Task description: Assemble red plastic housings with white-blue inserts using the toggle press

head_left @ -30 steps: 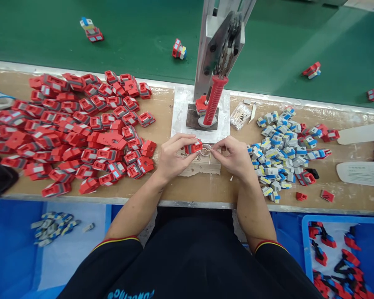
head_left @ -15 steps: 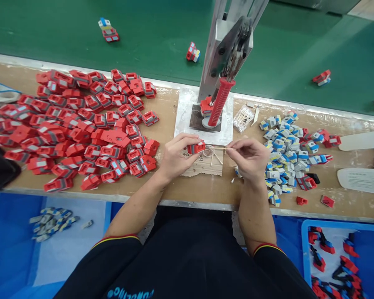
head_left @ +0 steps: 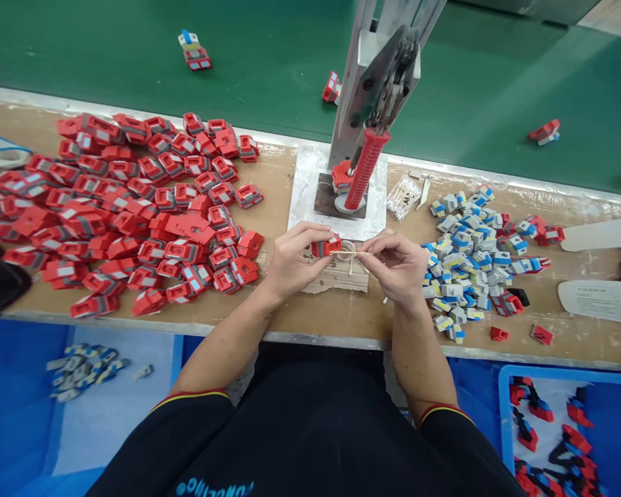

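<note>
My left hand [head_left: 301, 261] pinches a small red plastic toy part [head_left: 326, 246] with grey and white patches, held over a torn piece of cardboard [head_left: 336, 279]. Between the thumb and fingers of my right hand [head_left: 396, 266] is a thin cotton swab [head_left: 346, 252], its far end at the red part's right lower side. Whether that tip touches the part is too small to tell. Just beyond the swab sits a small round clear dish [head_left: 348, 246], and another stick lies by it on the cardboard.
Ahead stands a hand press with a red handle [head_left: 366, 169]. A heap of red parts [head_left: 134, 214] lies left; white-and-blue parts [head_left: 463, 255] are piled right, near a bag of swabs [head_left: 404, 195]. Blue bins [head_left: 543, 373] flank me below. A green belt [head_left: 269, 62] carries several assembled pieces.
My right hand has moved left, bringing the swab from beside the dish to the red part. My left hand stays put. Pieces on the green belt have shifted right.
</note>
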`<control>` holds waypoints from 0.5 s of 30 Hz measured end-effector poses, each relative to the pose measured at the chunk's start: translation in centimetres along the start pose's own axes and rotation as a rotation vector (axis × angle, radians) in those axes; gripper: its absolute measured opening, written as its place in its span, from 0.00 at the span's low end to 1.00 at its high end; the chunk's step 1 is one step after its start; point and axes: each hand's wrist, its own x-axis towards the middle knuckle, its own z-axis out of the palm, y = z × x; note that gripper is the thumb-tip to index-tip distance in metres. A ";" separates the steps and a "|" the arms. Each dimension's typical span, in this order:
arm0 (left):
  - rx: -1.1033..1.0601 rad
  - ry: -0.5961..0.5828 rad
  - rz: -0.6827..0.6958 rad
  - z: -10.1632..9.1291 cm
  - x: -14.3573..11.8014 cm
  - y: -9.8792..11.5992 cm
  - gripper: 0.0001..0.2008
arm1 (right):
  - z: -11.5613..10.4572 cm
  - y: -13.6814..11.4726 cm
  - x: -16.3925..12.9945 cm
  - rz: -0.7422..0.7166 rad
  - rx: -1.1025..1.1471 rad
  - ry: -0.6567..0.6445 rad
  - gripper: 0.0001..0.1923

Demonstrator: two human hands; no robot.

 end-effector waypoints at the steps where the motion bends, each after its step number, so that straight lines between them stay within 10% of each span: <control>1: 0.004 0.002 -0.003 0.0 0.0 0.0 0.10 | -0.2 0.1 0.0 0.004 -0.010 0.004 0.11; 15: 0.009 0.010 -0.015 -0.1 0.1 0.1 0.09 | -1.8 0.2 0.4 -0.035 -0.002 0.054 0.10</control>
